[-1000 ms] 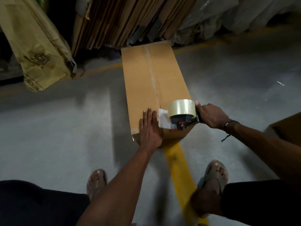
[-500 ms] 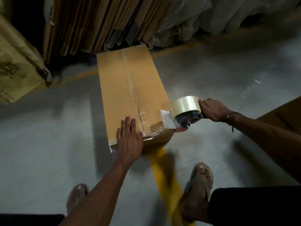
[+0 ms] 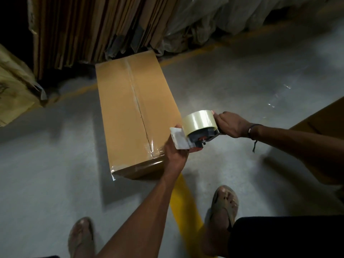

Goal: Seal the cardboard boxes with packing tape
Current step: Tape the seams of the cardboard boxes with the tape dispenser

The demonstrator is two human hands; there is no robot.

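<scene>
A long brown cardboard box (image 3: 130,112) lies on the concrete floor, with clear tape running down its centre seam and over the near end. Just off the box's near right corner, my right hand (image 3: 230,125) grips the handle of a tape dispenser (image 3: 202,138) that carries a roll of clear tape (image 3: 197,121). My left hand (image 3: 175,151) is at the dispenser's front, with its thumb and fingers around the white loose tape end (image 3: 178,138). The dispenser is held in the air, apart from the box.
Flattened cardboard sheets (image 3: 93,28) lean upright behind the box, with plastic-wrapped bundles (image 3: 204,19) to their right. A tan sack (image 3: 13,86) sits at the left. Another brown box (image 3: 325,118) is at the right edge. A yellow floor line (image 3: 186,211) runs between my sandalled feet.
My left hand left the box top, where it pressed flat, and moved right to the dispenser's front. The dispenser came off the box end and now sits to its right.
</scene>
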